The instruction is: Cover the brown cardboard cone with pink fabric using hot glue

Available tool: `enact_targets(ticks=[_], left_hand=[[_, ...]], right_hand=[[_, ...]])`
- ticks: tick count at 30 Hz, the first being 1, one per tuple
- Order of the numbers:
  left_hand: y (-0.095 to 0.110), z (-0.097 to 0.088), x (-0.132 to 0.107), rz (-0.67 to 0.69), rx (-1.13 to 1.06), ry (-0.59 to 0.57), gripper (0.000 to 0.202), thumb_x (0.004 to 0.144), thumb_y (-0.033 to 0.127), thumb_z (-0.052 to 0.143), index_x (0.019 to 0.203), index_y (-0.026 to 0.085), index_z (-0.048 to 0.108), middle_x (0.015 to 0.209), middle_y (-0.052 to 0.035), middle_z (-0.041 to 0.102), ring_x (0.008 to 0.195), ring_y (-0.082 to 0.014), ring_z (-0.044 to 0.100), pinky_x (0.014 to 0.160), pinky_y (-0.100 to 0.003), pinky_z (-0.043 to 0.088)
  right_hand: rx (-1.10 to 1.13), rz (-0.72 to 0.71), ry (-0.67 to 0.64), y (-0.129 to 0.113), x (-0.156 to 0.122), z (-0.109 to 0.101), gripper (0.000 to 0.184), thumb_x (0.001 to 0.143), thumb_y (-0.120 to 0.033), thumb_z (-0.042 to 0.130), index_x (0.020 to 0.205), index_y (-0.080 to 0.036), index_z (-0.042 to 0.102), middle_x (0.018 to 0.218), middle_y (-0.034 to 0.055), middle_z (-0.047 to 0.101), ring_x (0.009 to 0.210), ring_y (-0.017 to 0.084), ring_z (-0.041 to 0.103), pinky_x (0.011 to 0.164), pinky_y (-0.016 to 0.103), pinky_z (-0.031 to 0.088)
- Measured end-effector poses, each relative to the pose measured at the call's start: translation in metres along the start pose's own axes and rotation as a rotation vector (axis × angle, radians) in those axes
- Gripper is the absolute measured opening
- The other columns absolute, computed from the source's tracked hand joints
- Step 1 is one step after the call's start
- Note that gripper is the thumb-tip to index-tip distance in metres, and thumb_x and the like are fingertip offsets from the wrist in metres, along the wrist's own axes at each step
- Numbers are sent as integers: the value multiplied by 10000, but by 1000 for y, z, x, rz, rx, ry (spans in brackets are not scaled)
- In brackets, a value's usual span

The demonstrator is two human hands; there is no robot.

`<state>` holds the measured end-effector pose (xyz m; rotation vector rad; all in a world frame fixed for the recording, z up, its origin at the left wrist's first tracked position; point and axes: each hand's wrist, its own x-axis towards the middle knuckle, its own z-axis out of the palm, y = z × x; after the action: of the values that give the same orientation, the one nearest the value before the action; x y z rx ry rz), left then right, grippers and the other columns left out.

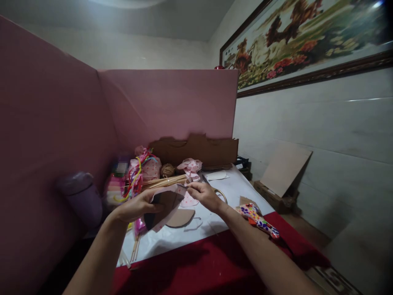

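My left hand (135,207) grips a brown cardboard piece (164,205) backed by pink dotted cloth (184,200), held tilted above the white table sheet (227,188). My right hand (204,194) pinches the upper right edge of that same piece, fingers closed on the cloth. A cut brown cardboard shape (181,218) lies flat on the sheet just below both hands.
Thin wooden sticks (164,181), a twine ball (167,169), pink cloth (190,167) and coloured cords (136,178) crowd the back left. Cut cardboard (196,149) leans on the pink partition (168,102). A colourful tool (258,219) lies on the red cloth (215,262). A purple container (81,196) stands left.
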<state>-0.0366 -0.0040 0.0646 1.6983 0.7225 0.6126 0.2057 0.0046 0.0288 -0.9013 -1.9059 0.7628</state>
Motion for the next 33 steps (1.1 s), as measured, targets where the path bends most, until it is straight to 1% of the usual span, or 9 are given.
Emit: enact_targets(ticks=[5, 8, 10, 12, 16, 20, 23, 28, 33], left_hand=[[-17, -16, 6, -44, -23, 48, 533, 683, 154, 683, 1206, 170, 577, 882, -63, 701, 737, -167, 593, 724, -277, 461], [-25, -20, 7, -43, -56, 44, 513, 677, 136, 674, 1183, 161, 594, 891, -54, 702, 750, -167, 598, 746, -278, 462], [-30, -20, 6, -40, -94, 51, 498, 677, 128, 671, 1169, 158, 604, 936, -57, 701, 796, -176, 606, 804, -295, 452], [-36, -21, 4, -39, -123, 84, 503, 680, 127, 670, 1176, 157, 599, 993, -68, 696, 880, -201, 609, 872, -323, 430], [-45, -21, 0, -60, -146, 112, 545, 660, 135, 682, 1196, 154, 587, 1066, -90, 681, 1027, -263, 580, 924, -367, 408], [-46, -18, -1, -93, -116, 88, 536, 647, 135, 683, 1176, 172, 606, 1090, -78, 679, 1027, -268, 582, 919, -374, 413], [-44, -15, -1, -99, -97, 76, 540, 653, 135, 675, 1186, 173, 599, 1075, -73, 685, 1006, -261, 591, 918, -373, 414], [-42, -13, 1, -85, -74, 48, 523, 668, 151, 672, 1186, 171, 601, 1116, -82, 668, 1031, -266, 578, 940, -375, 396], [-44, -15, 1, -60, -66, 42, 517, 682, 154, 669, 1192, 187, 598, 1135, -78, 662, 1103, -278, 539, 966, -385, 375]], right_hand=[[243, 46, -51, 17, 7, 8, 408, 811, -546, 497, 737, -147, 536, 600, -45, 349, 547, 92, 302, 488, 221, 247], [301, 60, -55, 20, 4, 13, 439, 797, -569, 510, 794, -134, 565, 606, -42, 355, 553, 94, 304, 490, 221, 246], [287, 67, -45, 22, 2, 16, 442, 812, -546, 507, 868, -118, 601, 618, -32, 387, 564, 98, 327, 500, 221, 262], [238, 72, -40, 25, -1, 19, 427, 836, -508, 493, 924, -113, 627, 628, -21, 423, 574, 104, 357, 516, 223, 288], [136, 33, -10, 32, -3, 24, 362, 858, -444, 479, 936, -137, 656, 712, 15, 530, 663, 134, 454, 591, 235, 360], [76, -23, 6, 35, -3, 28, 295, 881, -361, 461, 979, -160, 653, 787, 27, 587, 732, 151, 499, 654, 245, 386], [27, -40, -8, 33, -4, 28, 256, 888, -321, 469, 986, -176, 655, 783, 16, 594, 723, 144, 506, 649, 240, 381], [-6, -65, -16, 32, -6, 27, 231, 894, -302, 469, 951, -171, 651, 779, 13, 608, 715, 139, 519, 639, 235, 375], [-54, -69, -8, 33, -7, 28, 214, 893, -293, 477, 973, -181, 641, 828, 16, 631, 762, 147, 543, 675, 239, 382]])
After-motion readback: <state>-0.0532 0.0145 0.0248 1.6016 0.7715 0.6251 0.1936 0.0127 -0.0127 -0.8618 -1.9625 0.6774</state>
